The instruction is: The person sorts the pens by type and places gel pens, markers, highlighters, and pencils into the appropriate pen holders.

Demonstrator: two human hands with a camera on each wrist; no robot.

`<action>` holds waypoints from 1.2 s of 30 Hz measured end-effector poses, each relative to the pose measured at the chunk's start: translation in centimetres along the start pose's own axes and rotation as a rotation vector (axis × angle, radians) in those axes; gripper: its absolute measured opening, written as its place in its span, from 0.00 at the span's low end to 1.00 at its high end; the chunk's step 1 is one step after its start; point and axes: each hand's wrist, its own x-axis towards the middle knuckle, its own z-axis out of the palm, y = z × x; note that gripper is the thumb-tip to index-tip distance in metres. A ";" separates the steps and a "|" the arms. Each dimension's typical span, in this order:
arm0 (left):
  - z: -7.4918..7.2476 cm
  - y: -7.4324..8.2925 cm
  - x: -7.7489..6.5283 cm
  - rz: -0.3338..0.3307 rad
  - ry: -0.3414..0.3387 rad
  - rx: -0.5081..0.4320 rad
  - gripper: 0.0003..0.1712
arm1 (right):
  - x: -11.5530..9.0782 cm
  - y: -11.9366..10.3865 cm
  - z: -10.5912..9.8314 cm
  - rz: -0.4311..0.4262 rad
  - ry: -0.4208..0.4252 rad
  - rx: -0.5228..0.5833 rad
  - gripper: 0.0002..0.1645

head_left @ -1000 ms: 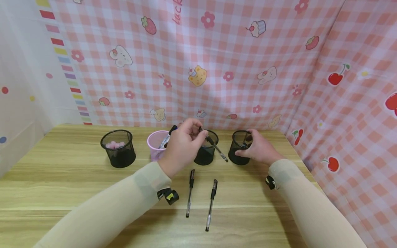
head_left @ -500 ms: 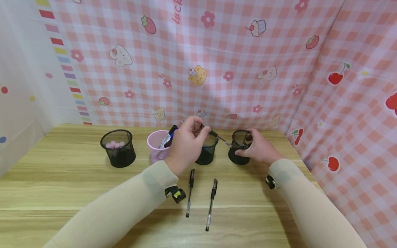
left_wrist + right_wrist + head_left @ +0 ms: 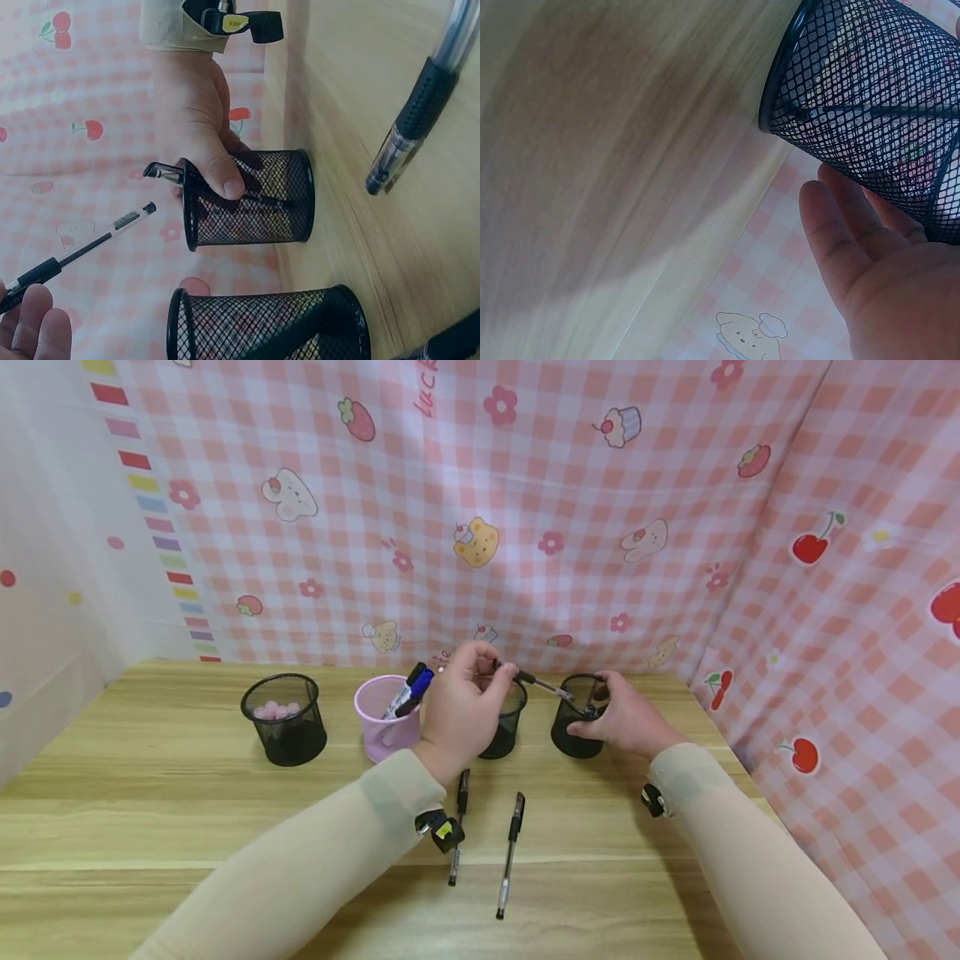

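Note:
My left hand (image 3: 463, 714) pinches a black gel pen (image 3: 546, 685) near its dark end. The pen's clear barrel slants down toward the rightmost black mesh pen cup (image 3: 576, 741). In the left wrist view a gap shows between the pen (image 3: 91, 246) and that cup's rim. My right hand (image 3: 636, 720) grips the cup from the right, thumb on the near wall; the cup stands upright. Another pen (image 3: 163, 172) is inside it, its clip end above the rim. In the right wrist view, fingers of the right hand (image 3: 877, 262) lie along the mesh cup (image 3: 900, 82).
Two gel pens, one nearer the left (image 3: 461, 802) and one nearer the right (image 3: 511, 852), lie on the wooden table (image 3: 360, 893). Further left stand another black mesh cup (image 3: 502, 739), a pink cup (image 3: 381, 739) with markers (image 3: 411, 693), and a black cup (image 3: 295, 739) with pink balls.
My left hand has moved right, and its pen has swung from pointing steeply down toward the rightmost cup's mouth. The right hand and its cup have stayed in place.

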 end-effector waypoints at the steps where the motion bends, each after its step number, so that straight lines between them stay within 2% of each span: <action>1: 0.1 0.0 0.0 0.000 0.001 -0.016 0.09 | 0.0 0.0 0.0 -0.003 0.001 0.001 0.62; 7: 0.7 -0.2 0.1 0.014 0.001 -0.092 0.10 | 0.1 0.2 0.1 -0.010 0.002 0.008 0.61; 23: 1.9 -0.5 0.0 0.018 0.011 -0.040 0.08 | 0.0 0.2 0.1 -0.001 -0.001 0.010 0.61; 36: 2.7 -0.9 -0.1 0.003 -0.011 -0.028 0.09 | 0.1 0.2 0.2 -0.003 0.005 0.000 0.61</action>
